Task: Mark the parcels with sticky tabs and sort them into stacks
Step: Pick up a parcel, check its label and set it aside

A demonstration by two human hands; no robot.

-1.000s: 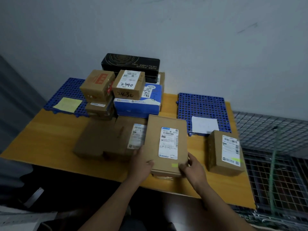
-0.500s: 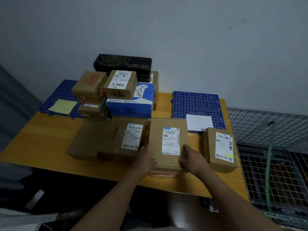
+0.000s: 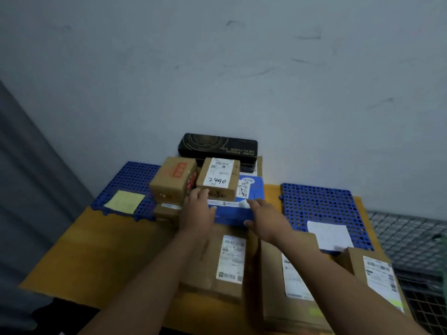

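1. Tabletop point(image 3: 96, 250): yellow-orange wood, set against a grey wall.
2. Left blue mat point(image 3: 128, 177): perforated, at the rear left corner. A yellow note point(image 3: 124, 201) lies flat on it.
3. Red-printed box point(image 3: 173, 180): brown, on top of the rear stack's left side, with more brown boxes beneath it.
4. Left hand point(image 3: 197, 213): released, fingers straight, grasping nothing. Its fingertips are at the lower front corner of the 2490 box point(image 3: 217, 178); contact cannot be confirmed.
5. The 2490 box sits on the blue-and-white box point(image 3: 251, 192), just beside the red-printed box. A black box point(image 3: 217, 147) lies behind it against the wall.
6. Labelled flat parcel point(image 3: 229, 259): brown, in front of the stack, partly under the left forearm.
7. Right hand point(image 3: 264, 220): released, fingers spread, grasping nothing. It is at the right front corner of the blue-and-white box.
8. Tabbed flat parcel point(image 3: 290, 281): brown, near the front edge and partly under the right forearm. A green tab point(image 3: 314, 311) is stuck near its front end.
9. Right blue mat point(image 3: 319, 204): at the rear right, with a white sheet point(image 3: 330, 235) lying on it.
10. Small parcel point(image 3: 377, 274): at the front right, touching the mat's near edge. Its label carries a second green tab point(image 3: 396, 303).
11. Wire cage point(image 3: 411, 233): beside the tabletop on the right.
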